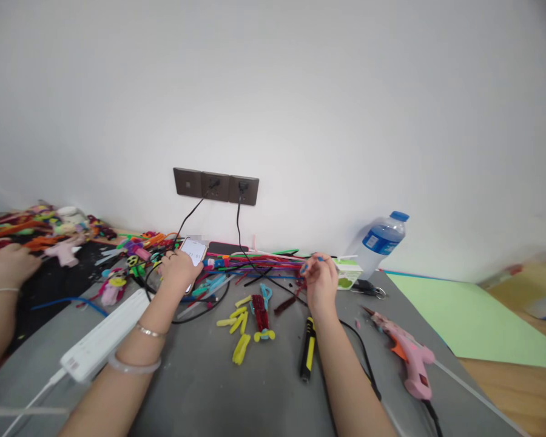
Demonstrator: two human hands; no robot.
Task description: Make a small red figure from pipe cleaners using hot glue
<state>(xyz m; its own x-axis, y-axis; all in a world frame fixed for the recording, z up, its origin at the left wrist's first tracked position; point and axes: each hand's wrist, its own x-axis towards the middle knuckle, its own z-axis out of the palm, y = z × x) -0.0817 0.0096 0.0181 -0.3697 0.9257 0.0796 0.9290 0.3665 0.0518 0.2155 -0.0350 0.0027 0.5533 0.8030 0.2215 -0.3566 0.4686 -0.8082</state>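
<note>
My left hand (pixel 178 270), with a bangle and bracelet on its arm, grips a smartphone (pixel 195 250) whose lit screen faces me. Curled fingers close my right hand (pixel 322 282) near the back of the table. Small blue spots show at its fingertips; what it pinches, if anything, I cannot make out. Between the hands lies a dark red fuzzy figure (pixel 260 312) with light blue and yellow parts. Short yellow fuzzy pieces (pixel 239 321) are scattered left of it. A black and yellow pen-like tool (pixel 308 350) rests beside my right forearm.
A pink glue gun (pixel 412 358) lies at right, before light green sheets (pixel 464 315). A water bottle (pixel 384 238) leans against the wall. A white power strip (pixel 102 340), cables and pipe cleaners (pixel 273 261) crowd the left and back. Another person's hand (pixel 9 270) is at far left.
</note>
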